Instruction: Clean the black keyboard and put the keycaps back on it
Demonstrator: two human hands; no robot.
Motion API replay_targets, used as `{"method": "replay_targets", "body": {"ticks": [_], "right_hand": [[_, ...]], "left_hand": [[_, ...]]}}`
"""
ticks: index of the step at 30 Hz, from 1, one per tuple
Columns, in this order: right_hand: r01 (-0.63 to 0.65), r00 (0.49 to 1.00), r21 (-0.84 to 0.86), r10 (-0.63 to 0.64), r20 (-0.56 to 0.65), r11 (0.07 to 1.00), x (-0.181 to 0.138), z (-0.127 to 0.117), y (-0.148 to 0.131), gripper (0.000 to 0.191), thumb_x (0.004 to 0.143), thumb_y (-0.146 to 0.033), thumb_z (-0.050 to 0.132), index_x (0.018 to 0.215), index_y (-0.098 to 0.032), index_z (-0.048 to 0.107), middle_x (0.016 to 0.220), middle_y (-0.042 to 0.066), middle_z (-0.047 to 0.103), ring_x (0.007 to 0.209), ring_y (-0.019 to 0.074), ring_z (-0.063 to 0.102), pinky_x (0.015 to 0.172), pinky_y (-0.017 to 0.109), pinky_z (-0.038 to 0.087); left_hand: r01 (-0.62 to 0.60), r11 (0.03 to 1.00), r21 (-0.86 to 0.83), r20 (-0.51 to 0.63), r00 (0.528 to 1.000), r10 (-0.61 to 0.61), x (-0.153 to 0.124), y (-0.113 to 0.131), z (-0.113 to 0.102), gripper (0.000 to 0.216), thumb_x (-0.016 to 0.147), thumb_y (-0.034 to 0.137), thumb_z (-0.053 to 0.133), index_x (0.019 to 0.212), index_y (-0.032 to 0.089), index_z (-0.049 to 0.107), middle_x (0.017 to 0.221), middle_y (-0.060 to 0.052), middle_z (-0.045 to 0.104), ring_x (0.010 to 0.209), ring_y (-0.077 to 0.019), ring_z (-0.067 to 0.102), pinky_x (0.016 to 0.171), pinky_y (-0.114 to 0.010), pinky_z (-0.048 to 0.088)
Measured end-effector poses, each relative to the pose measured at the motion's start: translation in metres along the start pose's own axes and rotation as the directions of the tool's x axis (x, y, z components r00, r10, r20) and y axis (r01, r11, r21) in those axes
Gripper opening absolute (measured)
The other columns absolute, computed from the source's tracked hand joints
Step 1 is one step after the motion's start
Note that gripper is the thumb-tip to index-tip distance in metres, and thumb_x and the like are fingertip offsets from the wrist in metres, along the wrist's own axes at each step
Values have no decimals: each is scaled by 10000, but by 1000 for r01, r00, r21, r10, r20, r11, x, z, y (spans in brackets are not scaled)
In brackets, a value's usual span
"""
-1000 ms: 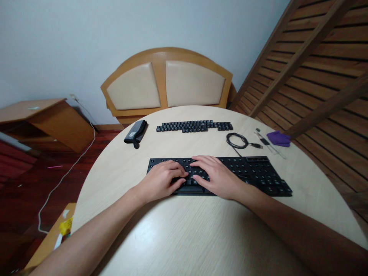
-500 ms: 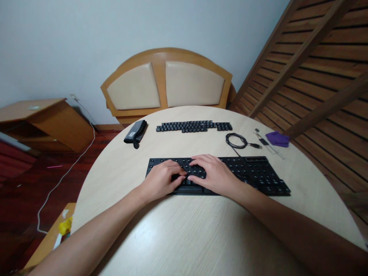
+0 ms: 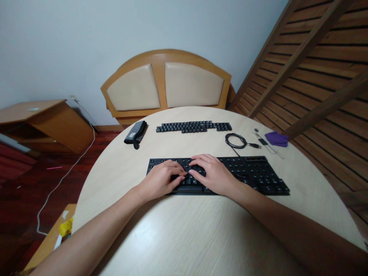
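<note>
A black keyboard [image 3: 253,172] lies across the middle of a round pale wooden table [image 3: 201,237]. My left hand [image 3: 162,178] rests on its left half with the fingers curled in, tips pressed down near the centre; what is under them is hidden. My right hand [image 3: 214,174] lies on the keys beside it, fingers stretched leftward, thumb tip close to the left fingertips. Rows of loose black keycaps [image 3: 194,126] are laid out at the far side of the table.
A grey folded pouch [image 3: 136,133] lies far left. A coiled black USB cable [image 3: 237,141], a small clear tool [image 3: 267,145] and a purple cloth [image 3: 276,138] lie far right. A padded chair back [image 3: 165,82] stands behind the table; slatted wood leans at the right.
Both hands stay on the keyboard. The right hand's fingers have drawn in slightly towards the left hand's fingertips, and the keyboard has shifted very little.
</note>
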State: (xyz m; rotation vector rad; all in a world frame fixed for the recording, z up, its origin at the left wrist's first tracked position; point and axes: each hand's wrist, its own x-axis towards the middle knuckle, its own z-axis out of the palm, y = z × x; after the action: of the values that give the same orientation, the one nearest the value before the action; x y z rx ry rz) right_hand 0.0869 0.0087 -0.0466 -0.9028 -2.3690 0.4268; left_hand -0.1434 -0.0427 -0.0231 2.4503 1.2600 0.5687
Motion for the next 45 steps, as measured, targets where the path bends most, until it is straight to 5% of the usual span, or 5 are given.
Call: {"method": "replay_targets", "body": {"ticks": [10, 19, 23, 29, 45], "right_hand": [[94, 994, 99, -98, 42, 991, 1, -6, -6, 190, 1016, -193, 454, 1001, -207, 643, 1046, 88, 705, 1021, 234, 647, 935, 410, 516], [55, 998, 62, -55, -6, 997, 1, -3, -4, 159, 929, -169, 566, 1058, -220, 643, 1104, 78, 706, 1077, 253, 627, 964, 444, 503], [29, 999, 38, -28, -17, 999, 1, -2, -2, 178, 929, -181, 581, 1088, -224, 649, 1144, 79, 703, 1109, 255, 622, 988, 448, 494], [9, 1000, 30, -8, -25, 1000, 0, -2, -3, 160, 934, -195, 579, 1073, -227, 652, 1129, 78, 706, 1103, 260, 627, 982, 457, 495], [-53, 998, -17, 52, -18, 998, -1, 0, -1, 211, 910, -118, 529, 1054, -224, 640, 1125, 68, 713, 1082, 258, 638, 968, 452, 497]], "left_hand": [[-161, 987, 11, 147, 977, 157, -4, -3, -20, 356, 934, 377, 668, 1230, 178, 680, 1210, -111, 677, 1122, -259, 637, 1006, -410, 521], [-210, 970, 123, 201, 962, 183, -3, 2, -22, 480, 923, 503, 664, 1250, 153, 646, 1197, -137, 681, 1088, -289, 659, 982, -441, 532], [-230, 965, 128, 174, 963, 207, -4, 1, -18, 528, 828, 515, 768, 1208, 170, 642, 1334, -160, 620, 1244, -333, 582, 1080, -496, 468], [-195, 973, 125, 164, 971, 174, -7, -11, -10, 626, 768, 540, 808, 1261, 218, 596, 1560, -171, 432, 1488, -420, 303, 1156, -678, 300], [-163, 983, 91, 196, 970, 142, -5, -12, -14, 573, 782, 522, 808, 1246, 234, 633, 1511, -160, 496, 1451, -402, 370, 1148, -680, 298]]}}
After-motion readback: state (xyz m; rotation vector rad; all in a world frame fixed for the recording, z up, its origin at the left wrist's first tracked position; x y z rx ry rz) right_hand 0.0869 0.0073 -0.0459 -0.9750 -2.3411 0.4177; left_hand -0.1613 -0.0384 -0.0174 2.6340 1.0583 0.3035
